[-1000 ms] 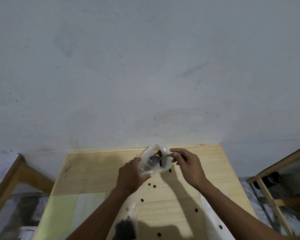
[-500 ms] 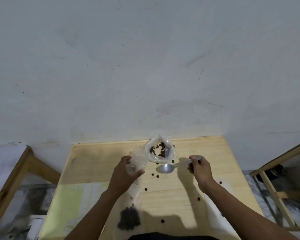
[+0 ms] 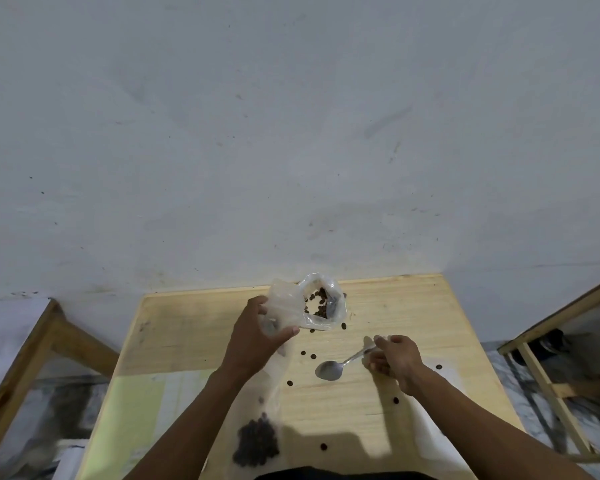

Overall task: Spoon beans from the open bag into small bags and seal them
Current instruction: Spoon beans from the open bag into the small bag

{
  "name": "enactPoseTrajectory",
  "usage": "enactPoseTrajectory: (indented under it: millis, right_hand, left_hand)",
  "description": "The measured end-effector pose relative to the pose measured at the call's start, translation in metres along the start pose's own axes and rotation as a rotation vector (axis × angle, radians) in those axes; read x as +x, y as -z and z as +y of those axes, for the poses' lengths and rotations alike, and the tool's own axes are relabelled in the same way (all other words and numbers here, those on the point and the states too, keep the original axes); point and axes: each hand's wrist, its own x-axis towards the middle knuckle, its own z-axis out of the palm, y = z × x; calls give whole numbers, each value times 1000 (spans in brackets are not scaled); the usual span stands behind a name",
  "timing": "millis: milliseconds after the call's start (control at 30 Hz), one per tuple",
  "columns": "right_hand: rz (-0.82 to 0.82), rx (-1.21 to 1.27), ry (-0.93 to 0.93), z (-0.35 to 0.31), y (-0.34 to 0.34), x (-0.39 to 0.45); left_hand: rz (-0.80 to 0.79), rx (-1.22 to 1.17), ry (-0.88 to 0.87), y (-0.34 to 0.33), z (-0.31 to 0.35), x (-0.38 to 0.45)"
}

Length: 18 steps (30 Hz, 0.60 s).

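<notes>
Hands apart: left hand (image 3: 257, 337) grips small bag (image 3: 280, 310) (raised), right hand (image 3: 394, 356) holds spoon (image 3: 333, 368).

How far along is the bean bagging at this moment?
Done: one small bag near the table's front edge holds beans; its seal can't be judged. In hand: the left hand grips a clear small bag; the right hand holds the empty spoon. Left: the open bag has beans, and loose beans lie scattered.

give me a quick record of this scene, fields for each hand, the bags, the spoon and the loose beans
left hand: holds small clear bag above the table
right hand: pinches spoon by its handle
spoon bowl: empty, low over the table
open bag: stands at the far edge, beans inside
filled bag: lies near the front edge, dark beans inside
loose beans: scattered on the tabletop
</notes>
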Motion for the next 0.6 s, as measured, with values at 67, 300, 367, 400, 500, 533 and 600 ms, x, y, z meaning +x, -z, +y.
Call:
enactPoseTrajectory:
  millis: [67, 300, 367, 400, 500, 533, 600]
  right_hand:
    - [53, -100, 28, -10, -3, -6]
    - [-450, -154, 490, -80, -38, -74]
    - [-457, -125, 573, -92, -50, -83]
    - [-410, -95, 593, -96, -53, -84]
    - [-196, -102, 619, -101, -56, -73]
    - [-165, -125, 622, -103, -54, -71]
    - [-167, -175, 628, -107, -51, -69]
  left_hand:
    - [26, 6, -11, -2, 8, 3]
    - [17, 40, -141, -15, 31, 15]
    - [-37, -5, -182, -19, 36, 16]
    - [-65, -34, -188, -19, 39, 16]
    - [-102, -97, -154, -9, 46, 18]
    - [-96, -102, -156, -4, 47, 20]
    - [-92, -131, -169, 6, 49, 22]
